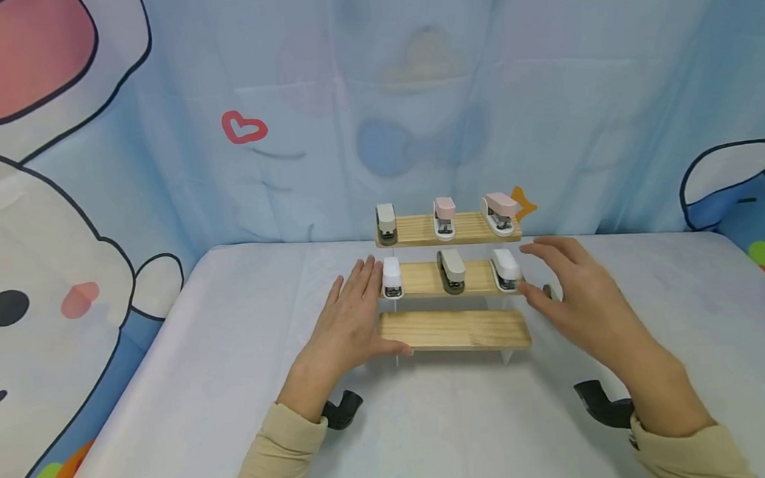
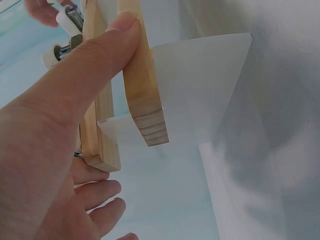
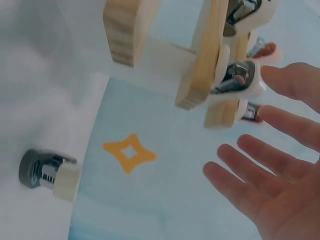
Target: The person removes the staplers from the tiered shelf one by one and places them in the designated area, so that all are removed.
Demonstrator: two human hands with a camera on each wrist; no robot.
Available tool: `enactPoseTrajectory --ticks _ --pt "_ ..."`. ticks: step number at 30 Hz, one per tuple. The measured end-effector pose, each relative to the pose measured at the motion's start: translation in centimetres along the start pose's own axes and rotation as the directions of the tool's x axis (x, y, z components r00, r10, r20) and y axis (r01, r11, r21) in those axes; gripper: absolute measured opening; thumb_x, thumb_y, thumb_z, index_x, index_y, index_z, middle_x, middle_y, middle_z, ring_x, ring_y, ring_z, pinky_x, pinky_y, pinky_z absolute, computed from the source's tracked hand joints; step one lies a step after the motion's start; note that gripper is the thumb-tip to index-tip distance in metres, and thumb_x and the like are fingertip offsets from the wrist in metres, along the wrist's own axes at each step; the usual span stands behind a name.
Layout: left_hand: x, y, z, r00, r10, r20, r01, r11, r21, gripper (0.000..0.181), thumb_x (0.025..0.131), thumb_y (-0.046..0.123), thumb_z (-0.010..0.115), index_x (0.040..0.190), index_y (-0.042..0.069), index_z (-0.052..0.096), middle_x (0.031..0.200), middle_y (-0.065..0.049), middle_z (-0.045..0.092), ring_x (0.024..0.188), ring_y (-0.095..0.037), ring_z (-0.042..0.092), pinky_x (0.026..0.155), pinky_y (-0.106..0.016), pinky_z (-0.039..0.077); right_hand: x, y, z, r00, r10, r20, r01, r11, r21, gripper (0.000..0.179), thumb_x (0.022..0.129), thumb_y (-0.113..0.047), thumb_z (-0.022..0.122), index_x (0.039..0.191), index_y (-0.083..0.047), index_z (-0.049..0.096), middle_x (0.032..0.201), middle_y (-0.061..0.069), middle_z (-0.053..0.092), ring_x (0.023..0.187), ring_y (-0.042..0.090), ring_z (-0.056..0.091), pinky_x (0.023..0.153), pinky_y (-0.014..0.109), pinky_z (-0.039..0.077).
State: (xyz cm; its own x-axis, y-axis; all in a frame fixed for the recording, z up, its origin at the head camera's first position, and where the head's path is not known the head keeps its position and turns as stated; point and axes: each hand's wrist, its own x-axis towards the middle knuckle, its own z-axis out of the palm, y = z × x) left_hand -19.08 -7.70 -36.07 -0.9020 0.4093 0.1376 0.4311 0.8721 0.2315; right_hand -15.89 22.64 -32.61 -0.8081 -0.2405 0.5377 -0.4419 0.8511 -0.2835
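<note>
A three-tier wooden display rack [image 1: 455,330] stands on the white-covered table. My left hand [image 1: 351,315] lies along its left end, fingers straight, with the thumb resting on the front of the lowest board [image 2: 140,85]. At the right end my right hand [image 1: 576,299] is spread, its thumb right by the white stapler [image 1: 506,269] on the middle board [image 3: 200,75]. That board also bears another white stapler [image 1: 392,277] and a cream-grey stapler [image 1: 452,271]. On the top board are a grey-white stapler [image 1: 386,224] and two pink staplers, one central [image 1: 444,218], one at right [image 1: 500,213].
A cream stapler with a dark base [image 3: 50,172] sits on the table right of the rack, mostly hidden behind my right hand in the head view. Translucent side panels [image 2: 200,85] hold up the boards. A blue printed curtain [image 1: 321,125] hangs behind the table.
</note>
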Motion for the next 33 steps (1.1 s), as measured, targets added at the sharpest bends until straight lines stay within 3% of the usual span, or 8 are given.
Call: enactPoseTrajectory --ticks 3,7,10,25,33 --pt "0.0 0.0 0.0 1.000 -0.006 0.004 0.006 1.000 0.000 0.134 0.063 0.068 0.082 0.159 0.002 0.013 0.167 -0.015 0.012 0.155 -0.029 0.011 0.125 -0.051 0.015 0.1 -0.5 0.5 0.997 -0.055 -0.053 0.056 0.998 0.016 0.048 0.083 -0.003 0.076 0.127 0.001 0.059 0.133 0.024 0.053 0.105 0.040 0.059 0.076 0.052 0.053" --pt "0.0 0.1 0.0 1.000 -0.010 0.002 0.010 1.000 0.005 0.135 0.063 0.068 0.082 0.159 0.003 0.013 0.166 -0.015 0.013 0.155 -0.029 0.011 0.125 -0.051 0.015 0.2 -1.1 1.1 0.995 -0.078 -0.056 0.079 0.997 0.018 0.048 0.083 -0.005 0.077 0.127 0.001 0.058 0.134 0.024 0.051 0.098 0.039 0.061 0.074 0.051 0.053" --pt "0.1 0.1 0.0 1.000 -0.016 0.013 0.016 1.000 0.002 0.135 0.063 0.068 0.082 0.159 0.003 0.011 0.167 -0.014 0.012 0.156 -0.027 0.009 0.126 -0.051 0.013 0.2 -1.3 1.5 0.997 -0.071 -0.035 0.071 0.997 0.019 0.050 0.084 -0.006 0.077 0.129 0.000 0.056 0.136 0.025 0.049 0.106 0.042 0.060 0.080 0.055 0.053" --pt "0.2 0.0 0.3 0.999 -0.022 0.026 0.022 0.999 0.031 0.140 0.062 0.070 0.081 0.160 0.005 0.004 0.167 -0.011 0.009 0.156 -0.026 0.008 0.126 -0.050 0.011 0.4 -0.9 3.2 0.991 -0.108 -0.073 0.109 0.994 0.010 0.044 0.082 -0.001 0.077 0.124 0.001 0.060 0.132 0.024 0.052 0.099 0.039 0.064 0.071 0.050 0.056" --pt "0.2 0.1 0.5 1.000 -0.014 0.019 0.013 0.999 0.038 0.139 0.063 0.069 0.082 0.159 0.003 0.006 0.167 -0.013 0.011 0.156 -0.027 0.010 0.126 -0.050 0.013 0.4 -1.0 3.5 0.994 -0.082 -0.076 0.085 0.996 0.036 0.042 0.080 0.007 0.074 0.119 0.003 0.058 0.132 0.024 0.052 0.117 0.042 0.057 0.083 0.055 0.056"
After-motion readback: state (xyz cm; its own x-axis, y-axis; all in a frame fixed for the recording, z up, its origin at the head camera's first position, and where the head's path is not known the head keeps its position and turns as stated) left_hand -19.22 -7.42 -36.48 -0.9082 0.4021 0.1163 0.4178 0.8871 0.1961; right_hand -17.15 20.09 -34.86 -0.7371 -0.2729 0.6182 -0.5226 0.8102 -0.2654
